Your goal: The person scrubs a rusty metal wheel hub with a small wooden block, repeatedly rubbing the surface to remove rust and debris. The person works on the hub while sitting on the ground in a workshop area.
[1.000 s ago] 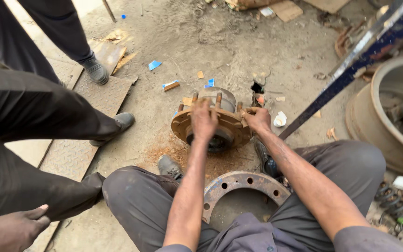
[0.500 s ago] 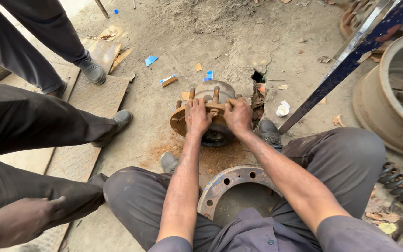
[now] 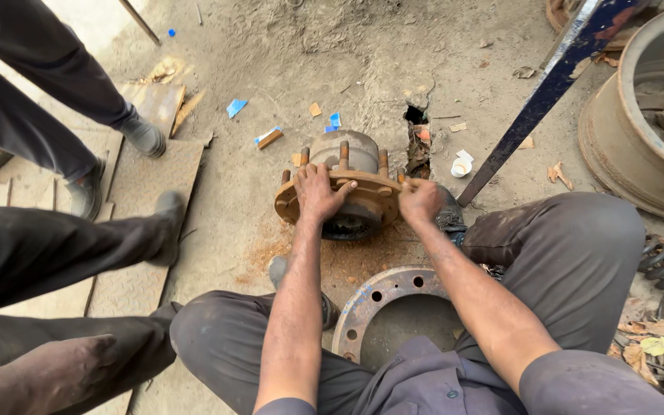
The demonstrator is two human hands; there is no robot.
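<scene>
Both hands sit on the rusty wheel hub (image 3: 347,192), but they have spread apart since half a second ago, when they were close together on top. Left hand (image 3: 318,192) lies with fingers spread over the flange, gripping its edge between studs. Right hand (image 3: 420,201) is clenched on the flange's right rim. Hub rests tilted on the dirt ground (image 3: 332,69), orange-brown, studs standing up, just beyond a flat steel ring (image 3: 370,296) between the person's knees.
</scene>
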